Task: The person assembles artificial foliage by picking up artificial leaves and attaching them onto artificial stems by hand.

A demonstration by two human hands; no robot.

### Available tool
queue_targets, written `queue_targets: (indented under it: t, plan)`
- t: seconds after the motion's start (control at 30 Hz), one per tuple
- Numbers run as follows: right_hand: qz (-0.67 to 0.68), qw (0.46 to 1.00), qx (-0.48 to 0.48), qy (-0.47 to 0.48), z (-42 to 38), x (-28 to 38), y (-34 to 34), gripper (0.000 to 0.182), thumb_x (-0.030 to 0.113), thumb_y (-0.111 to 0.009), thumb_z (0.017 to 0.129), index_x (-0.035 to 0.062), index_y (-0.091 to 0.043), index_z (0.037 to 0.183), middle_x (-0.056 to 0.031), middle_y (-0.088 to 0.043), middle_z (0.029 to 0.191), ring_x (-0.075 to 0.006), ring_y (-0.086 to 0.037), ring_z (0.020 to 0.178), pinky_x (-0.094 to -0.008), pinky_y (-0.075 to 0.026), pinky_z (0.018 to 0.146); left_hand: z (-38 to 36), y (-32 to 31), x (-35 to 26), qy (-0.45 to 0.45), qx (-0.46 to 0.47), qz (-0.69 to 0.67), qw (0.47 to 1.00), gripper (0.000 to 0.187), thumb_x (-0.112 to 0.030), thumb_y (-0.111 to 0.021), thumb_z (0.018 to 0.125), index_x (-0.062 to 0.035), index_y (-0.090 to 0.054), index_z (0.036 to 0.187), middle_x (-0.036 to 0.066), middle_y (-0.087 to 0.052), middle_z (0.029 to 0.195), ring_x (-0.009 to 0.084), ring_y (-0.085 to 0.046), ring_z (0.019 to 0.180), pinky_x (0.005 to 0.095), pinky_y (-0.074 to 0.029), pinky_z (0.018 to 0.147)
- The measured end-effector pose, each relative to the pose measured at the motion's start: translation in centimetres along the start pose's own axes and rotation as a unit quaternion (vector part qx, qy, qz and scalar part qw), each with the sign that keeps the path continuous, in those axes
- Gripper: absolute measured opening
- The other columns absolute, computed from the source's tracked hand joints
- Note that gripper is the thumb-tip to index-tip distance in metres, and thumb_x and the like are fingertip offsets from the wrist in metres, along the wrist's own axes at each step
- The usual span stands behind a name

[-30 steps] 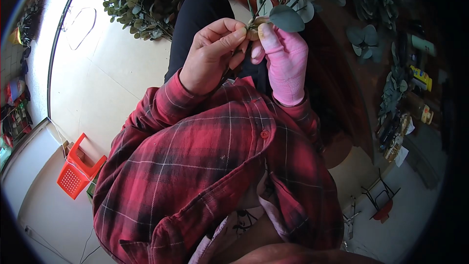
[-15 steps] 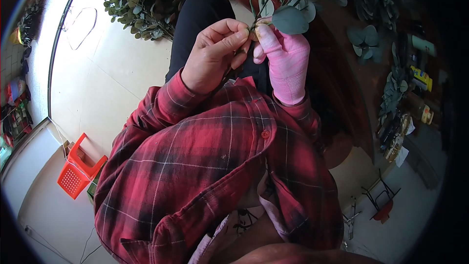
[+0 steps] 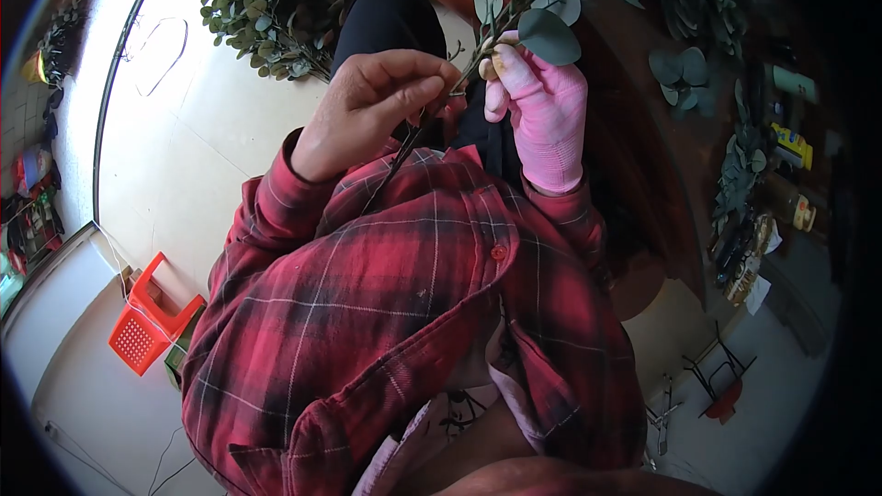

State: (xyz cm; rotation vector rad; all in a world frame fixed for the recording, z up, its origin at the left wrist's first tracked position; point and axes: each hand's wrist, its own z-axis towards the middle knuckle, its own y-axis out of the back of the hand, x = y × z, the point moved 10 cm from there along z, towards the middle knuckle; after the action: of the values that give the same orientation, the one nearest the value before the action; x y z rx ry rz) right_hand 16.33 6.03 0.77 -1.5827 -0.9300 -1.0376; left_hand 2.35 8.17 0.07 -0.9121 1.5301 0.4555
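Observation:
A eucalyptus branch (image 3: 549, 37) with round grey-green leaves slants across in front of my chest, its leafy end up and to the right. My right hand (image 3: 544, 115), in a pink glove with exposed fingertips, is closed around the stem just below the leaves. Bare, my left hand (image 3: 372, 110) pinches at the lower stem (image 3: 467, 72) with thumb and forefinger. Below the left fingers, the dark thin stem end (image 3: 397, 163) runs down toward my shirt. Whether the left fingertips also hold some small piece cannot be made out.
A leafy bunch (image 3: 271, 14) lies on the floor to the left. Further greenery (image 3: 680, 73), a yellow-labelled bottle (image 3: 792, 147) and other items are on the dark wooden table at right. A red plastic stool (image 3: 152, 317) stands at lower left.
My left hand has shifted left and slightly down along the stem, away from the right hand. The branch leans more to the left at its lower end; my right hand stays nearly in place.

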Motion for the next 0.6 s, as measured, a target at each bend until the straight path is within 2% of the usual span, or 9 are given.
queue_targets:
  t: [0.07, 0.17, 0.33, 0.43, 0.53, 0.57, 0.6]
  plan:
    - [-0.001, 1.0, 0.004, 0.001, 0.0, 0.1, -0.1, 0.013, 0.009, -0.059, 0.091, -0.0017, -0.06, 0.099, -0.0036, -0.06, 0.073, -0.006, -0.054, 0.054, -0.0195, -0.043, 0.049, -0.4, 0.0, 0.0, 0.028, 0.012, 0.009, 0.999, 0.019, -0.009, -0.054, 0.094, 0.0024, -0.062, 0.108, 0.007, -0.067, 0.09, 0.0094, -0.061, 0.078, 0.0215, -0.048, 0.07]
    - [0.0, 1.0, 0.01, 0.004, 0.0, 0.3, -0.3, 0.013, 0.009, -0.059, 0.091, -0.0015, -0.06, 0.099, -0.0036, -0.06, 0.073, -0.0061, -0.054, 0.054, -0.0196, -0.043, 0.049, -0.6, -0.5, 0.4, 0.014, 0.025, -0.062, 0.998, 0.018, -0.009, -0.055, 0.093, 0.0029, -0.063, 0.104, 0.007, -0.067, 0.088, 0.009, -0.06, 0.077, 0.0218, -0.048, 0.07]
    - [-0.011, 1.0, 0.009, -0.008, -0.2, 0.5, -0.4, 0.013, 0.01, -0.06, 0.09, -0.001, -0.059, 0.098, -0.0024, -0.058, 0.07, -0.0051, -0.052, 0.054, -0.019, -0.041, 0.048, -0.8, -0.8, 0.3, 0.006, 0.017, -0.088, 0.996, 0.014, -0.011, -0.056, 0.093, 0.0015, -0.062, 0.095, 0.006, -0.064, 0.082, 0.0086, -0.057, 0.071, 0.0206, -0.045, 0.064]
    - [-0.066, 0.997, 0.043, -0.005, -0.5, 0.9, 0.1, 0.013, 0.013, -0.061, 0.09, -0.0002, -0.06, 0.089, 0.0001, -0.055, 0.065, -0.0034, -0.049, 0.052, -0.0189, -0.037, 0.046, -1.1, -0.2, 0.5, -0.001, -0.001, -0.111, 0.994, 0.013, -0.012, -0.055, 0.093, 0.0, -0.059, 0.092, 0.006, -0.061, 0.077, 0.01, -0.055, 0.066, 0.0216, -0.043, 0.06]
    - [-0.2, 0.973, 0.072, -0.087, -1.2, -1.1, 1.2, 0.019, 0.016, -0.061, 0.091, 0.0008, -0.06, 0.08, 0.0023, -0.052, 0.061, -0.0019, -0.047, 0.051, -0.0192, -0.035, 0.044, -1.3, -0.2, -0.1, -0.016, 0.011, -0.134, 0.991, 0.014, -0.013, -0.055, 0.094, -0.0002, -0.057, 0.091, 0.004, -0.059, 0.075, 0.0094, -0.054, 0.065, 0.0218, -0.042, 0.061]
    - [-0.184, 0.972, 0.085, -0.116, -1.6, -1.8, 0.7, 0.026, 0.02, -0.06, 0.091, 0.0013, -0.06, 0.074, 0.0033, -0.052, 0.06, -0.0015, -0.046, 0.05, -0.0191, -0.035, 0.043, -1.5, -0.5, -0.5, -0.021, 0.022, -0.142, 0.989, 0.015, -0.014, -0.054, 0.095, 0.0, -0.057, 0.091, 0.003, -0.059, 0.075, 0.0088, -0.053, 0.065, 0.0216, -0.042, 0.062]
    - [-0.18, 0.97, 0.092, -0.133, -1.9, -2.6, 0.3, 0.026, 0.023, -0.059, 0.092, 0.0013, -0.06, 0.078, 0.0027, -0.052, 0.061, -0.0014, -0.046, 0.05, -0.0186, -0.036, 0.044, -1.5, -0.6, -0.6, -0.022, 0.023, -0.147, 0.989, 0.014, -0.013, -0.054, 0.095, 0.0, -0.057, 0.091, 0.003, -0.058, 0.075, 0.0089, -0.053, 0.065, 0.0216, -0.042, 0.062]
